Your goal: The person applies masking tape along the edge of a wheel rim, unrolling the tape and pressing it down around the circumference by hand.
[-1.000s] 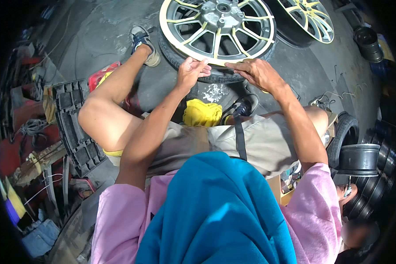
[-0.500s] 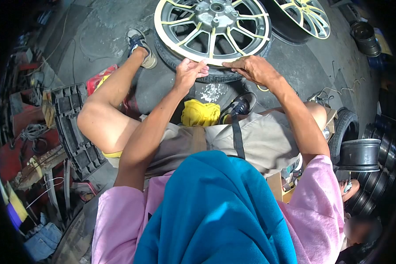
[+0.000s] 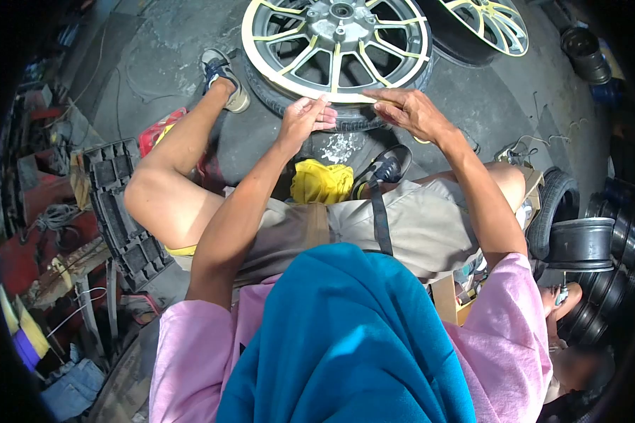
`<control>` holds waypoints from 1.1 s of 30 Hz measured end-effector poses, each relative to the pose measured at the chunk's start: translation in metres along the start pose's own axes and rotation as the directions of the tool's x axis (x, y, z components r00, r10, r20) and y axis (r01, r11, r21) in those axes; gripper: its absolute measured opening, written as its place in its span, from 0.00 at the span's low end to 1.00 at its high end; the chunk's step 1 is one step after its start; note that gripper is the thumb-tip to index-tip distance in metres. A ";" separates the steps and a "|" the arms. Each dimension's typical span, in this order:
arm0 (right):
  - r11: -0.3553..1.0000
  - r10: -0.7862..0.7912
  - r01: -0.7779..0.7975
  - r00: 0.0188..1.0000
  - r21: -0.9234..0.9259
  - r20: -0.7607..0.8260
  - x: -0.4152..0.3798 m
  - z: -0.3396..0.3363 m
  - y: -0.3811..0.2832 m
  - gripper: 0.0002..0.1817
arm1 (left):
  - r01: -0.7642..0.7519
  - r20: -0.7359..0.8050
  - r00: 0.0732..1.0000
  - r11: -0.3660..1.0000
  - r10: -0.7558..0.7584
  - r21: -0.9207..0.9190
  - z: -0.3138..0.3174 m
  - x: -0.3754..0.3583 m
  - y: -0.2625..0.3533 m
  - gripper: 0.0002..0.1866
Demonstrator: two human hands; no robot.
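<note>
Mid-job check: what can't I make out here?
All in the head view:
- Wheel: far rim cut off by the top edge.
- Second wheel: far side cut off there too.
- Left hand: fingertip contact with the rim too small to tell.
- Wooden box: contents partly hidden by the right sleeve.

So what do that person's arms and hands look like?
The left hand and right hand are bare, with no gloves. Loose, pale pink sleeves end near the elbows, leaving the forearms uncovered.
</note>
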State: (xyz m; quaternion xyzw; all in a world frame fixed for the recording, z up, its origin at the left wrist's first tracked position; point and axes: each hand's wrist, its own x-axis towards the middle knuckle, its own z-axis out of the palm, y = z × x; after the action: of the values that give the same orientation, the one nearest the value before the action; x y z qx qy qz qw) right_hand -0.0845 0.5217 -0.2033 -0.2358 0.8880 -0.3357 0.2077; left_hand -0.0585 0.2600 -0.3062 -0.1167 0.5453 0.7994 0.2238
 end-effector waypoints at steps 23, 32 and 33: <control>0.847 -0.182 0.172 0.983 -0.503 0.030 0.000 0.002 0.018 0.25 | -0.041 -0.060 0.997 0.999 0.042 0.017 0.011 0.003 -0.007 0.12; 0.821 -0.186 0.191 0.981 -0.539 0.064 0.000 0.001 0.019 0.26 | -0.102 -0.115 0.988 0.995 0.100 -0.011 0.029 0.007 -0.017 0.11; 0.829 -0.192 0.196 0.979 -0.524 0.063 -0.001 -0.001 0.018 0.26 | -0.100 -0.112 0.989 0.995 0.098 -0.011 0.030 0.009 -0.020 0.11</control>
State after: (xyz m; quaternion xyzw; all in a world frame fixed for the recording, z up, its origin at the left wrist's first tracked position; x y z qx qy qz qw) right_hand -0.0896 0.5345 -0.2152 -0.3739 0.9166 -0.0974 0.1030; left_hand -0.0544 0.2955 -0.3155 -0.1358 0.5552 0.8064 0.1519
